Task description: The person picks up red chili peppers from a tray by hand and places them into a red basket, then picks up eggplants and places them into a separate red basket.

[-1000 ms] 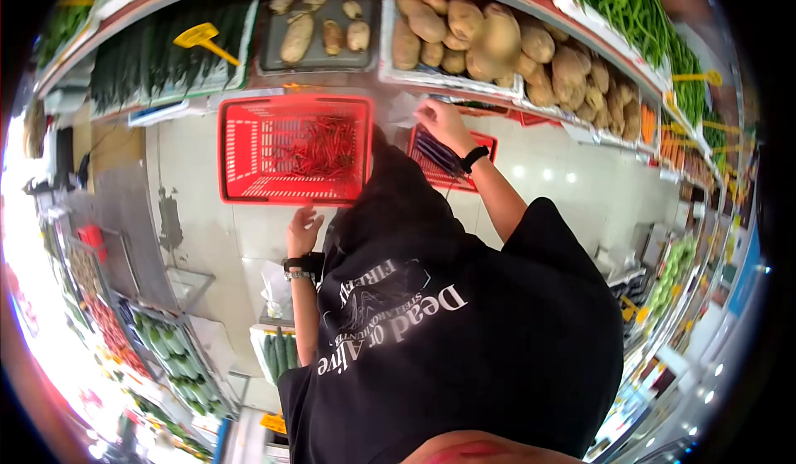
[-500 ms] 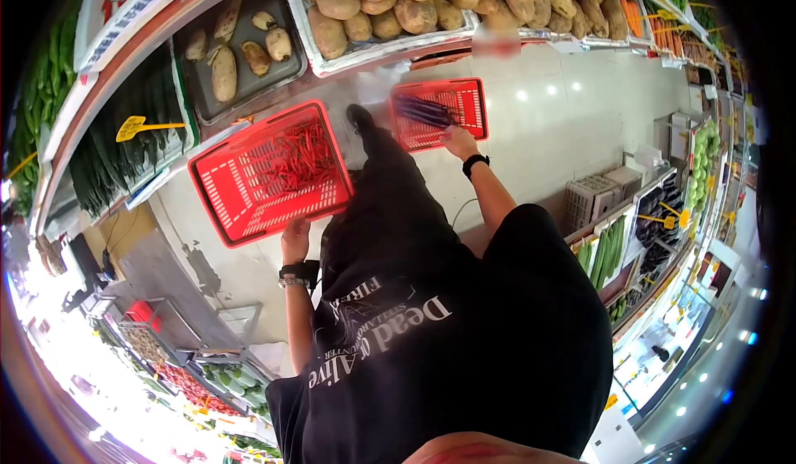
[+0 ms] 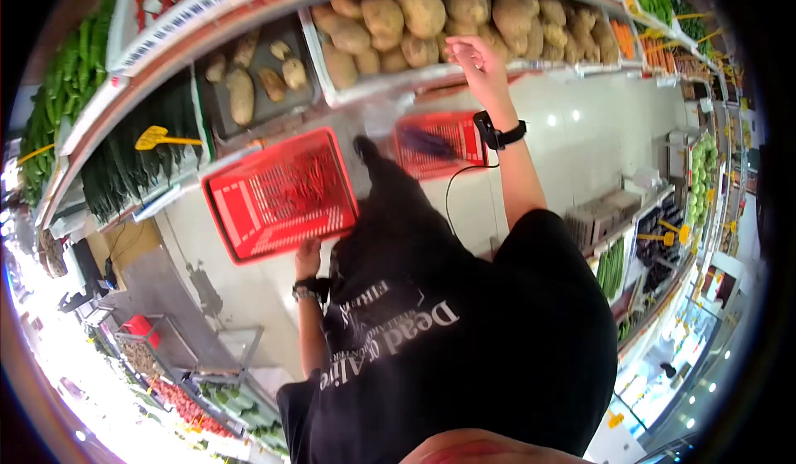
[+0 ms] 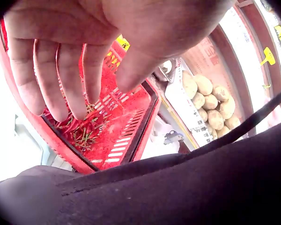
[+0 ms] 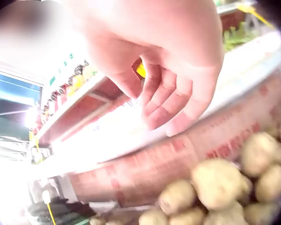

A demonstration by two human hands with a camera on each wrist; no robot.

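Note:
My right hand (image 3: 485, 70) reaches over the front edge of the potato tray, with nothing in it. In the right wrist view its fingers (image 5: 164, 101) hang loosely curled above the potatoes (image 5: 218, 183). Down by the near rim of the larger red basket (image 3: 347, 174) is my left hand (image 3: 308, 258). Its fingers (image 4: 47, 84) look long and relaxed, overlapping the basket in the left wrist view. Red chili peppers (image 3: 307, 180) lie inside that basket. Dark purple eggplants (image 3: 427, 142), blurred, lie in a smaller red basket (image 3: 468, 136) below my right forearm.
Left of the potatoes, a dark tray (image 3: 217, 116) holds several pale roots. Long dark green vegetables (image 3: 124, 174) with a yellow price tag (image 3: 166, 139) are farther left. Carrots (image 3: 622, 39) lie to the right. A thin cable (image 3: 448, 199) runs from my right wrist.
My right hand has left the eggplants in the smaller basket and risen to the potatoes. The left hand stays by the larger basket. The head view has swung.

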